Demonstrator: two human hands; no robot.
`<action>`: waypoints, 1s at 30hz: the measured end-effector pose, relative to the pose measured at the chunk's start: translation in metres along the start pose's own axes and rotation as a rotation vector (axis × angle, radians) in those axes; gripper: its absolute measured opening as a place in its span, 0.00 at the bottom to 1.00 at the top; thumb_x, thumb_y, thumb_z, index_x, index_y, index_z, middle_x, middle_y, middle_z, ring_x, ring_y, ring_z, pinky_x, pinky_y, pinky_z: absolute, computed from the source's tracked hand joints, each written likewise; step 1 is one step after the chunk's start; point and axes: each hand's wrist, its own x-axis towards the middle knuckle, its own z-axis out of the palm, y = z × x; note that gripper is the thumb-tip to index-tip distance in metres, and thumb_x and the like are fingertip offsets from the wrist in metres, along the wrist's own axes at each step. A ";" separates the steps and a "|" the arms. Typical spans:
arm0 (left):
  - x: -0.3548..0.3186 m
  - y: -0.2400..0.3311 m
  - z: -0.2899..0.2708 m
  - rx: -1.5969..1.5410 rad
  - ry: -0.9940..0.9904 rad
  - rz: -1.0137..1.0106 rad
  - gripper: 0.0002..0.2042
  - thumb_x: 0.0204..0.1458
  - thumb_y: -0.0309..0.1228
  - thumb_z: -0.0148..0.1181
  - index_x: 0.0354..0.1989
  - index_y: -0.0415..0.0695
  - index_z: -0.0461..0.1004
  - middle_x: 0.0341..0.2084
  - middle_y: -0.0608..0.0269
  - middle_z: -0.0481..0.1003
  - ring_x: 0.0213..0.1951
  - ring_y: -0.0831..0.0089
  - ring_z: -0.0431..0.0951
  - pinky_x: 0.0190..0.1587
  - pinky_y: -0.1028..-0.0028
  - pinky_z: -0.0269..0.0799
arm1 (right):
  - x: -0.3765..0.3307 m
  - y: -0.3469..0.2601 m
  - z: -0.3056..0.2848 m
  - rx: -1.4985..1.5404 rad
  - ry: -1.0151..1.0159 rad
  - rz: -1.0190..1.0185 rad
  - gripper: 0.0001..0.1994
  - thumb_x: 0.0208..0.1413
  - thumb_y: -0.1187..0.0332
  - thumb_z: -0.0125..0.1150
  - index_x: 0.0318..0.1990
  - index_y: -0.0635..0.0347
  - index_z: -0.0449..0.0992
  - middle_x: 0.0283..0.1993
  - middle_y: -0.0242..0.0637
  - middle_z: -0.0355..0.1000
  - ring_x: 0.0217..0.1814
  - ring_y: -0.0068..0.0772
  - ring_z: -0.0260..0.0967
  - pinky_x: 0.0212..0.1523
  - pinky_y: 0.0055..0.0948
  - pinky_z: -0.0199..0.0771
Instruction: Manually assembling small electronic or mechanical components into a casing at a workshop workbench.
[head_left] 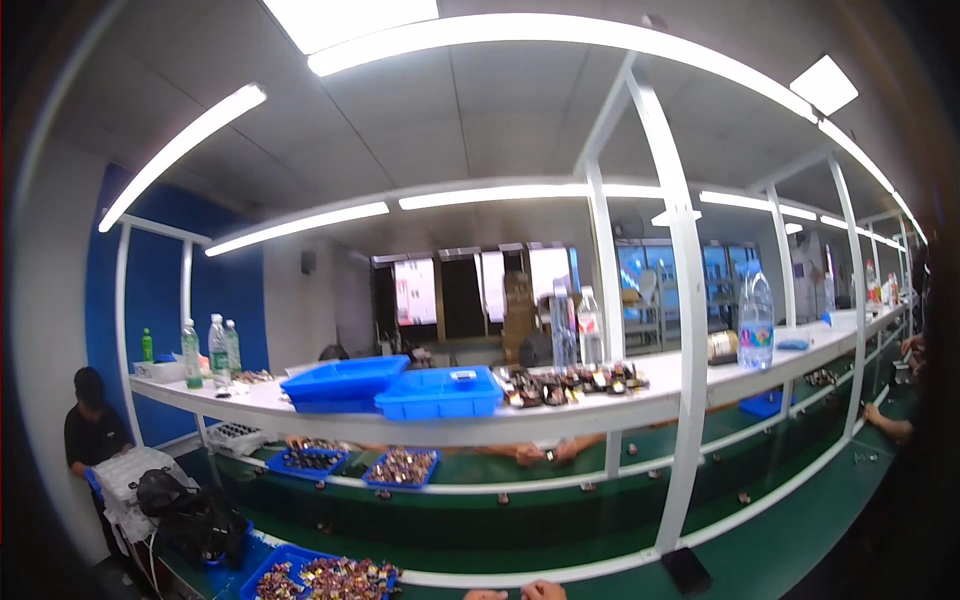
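Note:
Only the tops of my hands show at the lower edge of the head view, close together over the green bench. My left hand (487, 595) has its fingers curled, and the frame cuts off most of it. Just beside it, my right hand (543, 591) is also closed, knuckles up. Whatever they may hold is out of sight. To their left stands a blue tray (252, 577) heaped with small parts (340, 578) in copper, red and dark tones. A black phone (686, 571) lies on the bench to the right of my hands.
A white shelf (570, 415) crosses ahead, bearing blue trays (440, 400), dark parts (575, 384) and bottles (756, 330). A white post (683, 300) rises right of centre. Small parts dot the green belt (540, 525). Other people's hands (545, 453) work beyond it; a person (92, 425) is at left.

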 end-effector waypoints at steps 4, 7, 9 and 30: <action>0.004 -0.019 -0.006 -0.064 0.066 -0.086 0.25 0.63 0.37 0.58 0.11 0.50 0.59 0.12 0.77 0.56 0.17 0.82 0.51 0.21 0.75 0.46 | 0.000 -0.011 -0.008 -0.235 -0.147 -0.197 0.10 0.60 0.63 0.62 0.36 0.59 0.82 0.29 0.41 0.79 0.31 0.39 0.79 0.36 0.33 0.77; 0.006 -0.016 -0.004 0.083 0.090 -0.071 0.24 0.61 0.42 0.61 0.13 0.48 0.65 0.12 0.79 0.60 0.19 0.86 0.55 0.21 0.77 0.50 | 0.001 -0.016 -0.013 -0.225 -0.119 -0.156 0.08 0.60 0.67 0.61 0.35 0.61 0.82 0.29 0.38 0.79 0.30 0.29 0.78 0.35 0.29 0.76; 0.010 -0.010 -0.003 0.056 0.093 -0.066 0.24 0.61 0.41 0.60 0.13 0.47 0.64 0.13 0.79 0.61 0.19 0.87 0.55 0.21 0.77 0.49 | 0.005 -0.020 -0.014 -0.193 -0.116 -0.132 0.07 0.59 0.68 0.63 0.37 0.62 0.81 0.32 0.42 0.79 0.32 0.39 0.78 0.36 0.32 0.76; -0.003 -0.004 -0.022 0.149 0.207 0.213 0.24 0.56 0.29 0.61 0.12 0.40 0.54 0.10 0.70 0.50 0.18 0.82 0.48 0.19 0.70 0.43 | -0.004 -0.039 0.000 -0.230 -0.194 -0.171 0.09 0.60 0.75 0.58 0.46 0.60 0.79 0.39 0.44 0.79 0.35 0.44 0.76 0.37 0.35 0.76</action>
